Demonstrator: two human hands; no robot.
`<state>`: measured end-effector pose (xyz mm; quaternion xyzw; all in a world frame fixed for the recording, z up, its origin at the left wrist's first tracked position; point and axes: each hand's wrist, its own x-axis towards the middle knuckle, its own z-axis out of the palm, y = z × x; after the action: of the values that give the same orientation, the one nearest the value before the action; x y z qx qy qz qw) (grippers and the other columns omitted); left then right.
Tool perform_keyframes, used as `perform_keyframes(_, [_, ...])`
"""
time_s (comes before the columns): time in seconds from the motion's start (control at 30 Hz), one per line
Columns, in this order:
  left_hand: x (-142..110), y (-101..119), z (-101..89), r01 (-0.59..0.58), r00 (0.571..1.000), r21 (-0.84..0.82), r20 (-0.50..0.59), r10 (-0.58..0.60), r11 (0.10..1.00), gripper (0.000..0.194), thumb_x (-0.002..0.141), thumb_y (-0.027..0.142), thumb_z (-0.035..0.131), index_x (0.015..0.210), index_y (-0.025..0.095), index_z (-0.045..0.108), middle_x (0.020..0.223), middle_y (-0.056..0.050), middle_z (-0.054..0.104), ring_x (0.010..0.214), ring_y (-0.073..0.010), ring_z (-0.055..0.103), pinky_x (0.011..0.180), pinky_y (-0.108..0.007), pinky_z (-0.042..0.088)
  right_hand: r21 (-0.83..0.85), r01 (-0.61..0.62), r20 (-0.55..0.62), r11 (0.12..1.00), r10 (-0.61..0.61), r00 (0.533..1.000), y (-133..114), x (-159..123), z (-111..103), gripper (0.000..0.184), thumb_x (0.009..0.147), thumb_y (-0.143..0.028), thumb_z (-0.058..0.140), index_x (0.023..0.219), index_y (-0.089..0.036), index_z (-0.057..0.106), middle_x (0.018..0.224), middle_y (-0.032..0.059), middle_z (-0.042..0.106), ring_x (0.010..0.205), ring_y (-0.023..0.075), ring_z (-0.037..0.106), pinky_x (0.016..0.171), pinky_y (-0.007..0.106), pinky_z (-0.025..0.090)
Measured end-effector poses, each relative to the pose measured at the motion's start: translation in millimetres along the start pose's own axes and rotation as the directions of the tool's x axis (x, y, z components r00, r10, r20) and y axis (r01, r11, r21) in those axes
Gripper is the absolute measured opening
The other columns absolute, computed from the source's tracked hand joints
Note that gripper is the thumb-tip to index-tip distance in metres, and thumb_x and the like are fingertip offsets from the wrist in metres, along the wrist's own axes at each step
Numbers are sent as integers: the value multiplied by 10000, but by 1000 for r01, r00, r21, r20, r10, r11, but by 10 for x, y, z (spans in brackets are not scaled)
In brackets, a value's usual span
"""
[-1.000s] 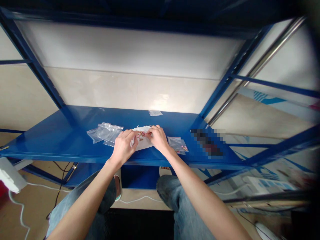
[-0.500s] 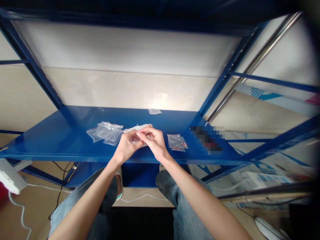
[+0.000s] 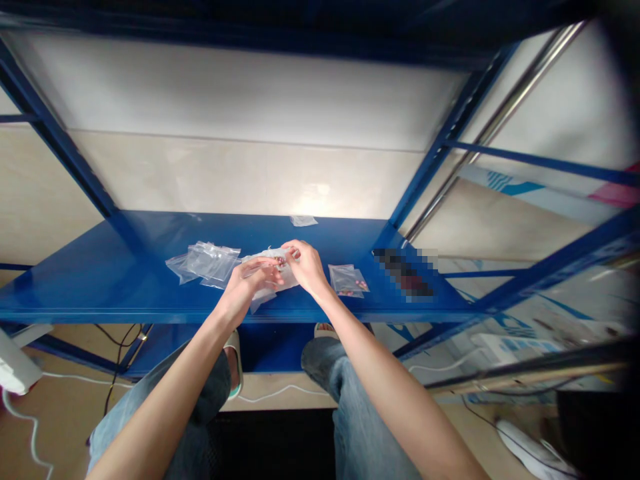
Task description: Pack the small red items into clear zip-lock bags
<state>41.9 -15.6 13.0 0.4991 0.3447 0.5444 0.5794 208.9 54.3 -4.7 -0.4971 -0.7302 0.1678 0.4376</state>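
In the head view, a white plastic packet [image 3: 286, 280] lies near the front edge of the blue steel shelf [image 3: 100, 300], under both hands. The left hand [image 3: 249, 287] has its fingers [image 3: 263, 270] pressed together across it; the right hand [image 3: 306, 267] curls its fingers [image 3: 293, 250] and seems to pinch the top edge beside small reddish pieces [image 3: 281, 261]. Clear zip bags [image 3: 210, 262] lie just left, a smaller bag [image 3: 346, 280] just right
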Motion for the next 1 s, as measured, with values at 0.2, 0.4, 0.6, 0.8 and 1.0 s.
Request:
perform_keyframes(0.2, [-21, -40, -36, 27, 999, -95, -32, -31, 995, 335, 769, 392, 805, 978, 139, 735, 870, -84, 743, 804, -211, 719, 772, -322, 560, -471, 27, 90, 882, 18, 996, 88, 20, 7, 149, 931, -148, 608, 925, -216, 740, 993, 104, 683, 972, 251, 581, 836, 337, 440])
perform_keyframes(0.4, [-16, -47, -55, 51, 999, -104, 9, -51, 993, 286, 719, 369, 843, 859, 155, 716, 810, -60, 724, 763, -189, 697, 755, -307, 561, -524, 12, 74, 852, 32, 997, 74, 74, 40, 156, 928, -154, 598, 832, -202, 712, 977, 115, 677, 1002, 268, 566, 847, 361, 442])
perform_keyframes(0.6, [-44, 0, -69, 135, 988, -87, 94, -127, 987, 320, 758, 386, 807, 964, 154, 725, 791, -64, 713, 712, -184, 690, 652, -285, 551, 120, 78, 26, 990, -82, 996, -84, 102, -89, 67, 854, -245, 685, 832, -190, 718, 961, 55, 693, 928, 198, 639, 833, 320, 494])
perform_keyframes(0.8, [-80, -12, -13, 140, 974, -13, 181, -135, 990, 312, 764, 418, 810, 873, 137, 731, 780, -77, 696, 692, -184, 677, 632, -288, 554, 531, 15, 259, 847, -180, 949, -361, -97, -189, 177, 855, -371, 725, 858, -194, 732, 1040, 51, 688, 840, 163, 678, 708, 267, 535])
perform_keyframes(1.0, [-88, -8, -13, 130, 974, -21, 191, -124, 991, 277, 785, 401, 792, 873, 147, 728, 778, -65, 692, 688, -166, 656, 653, -282, 540, 582, -77, 355, 809, -168, 920, -321, -111, -159, 252, 902, -453, 671, 932, -208, 721, 1012, 35, 708, 590, 116, 634, 570, 253, 520])
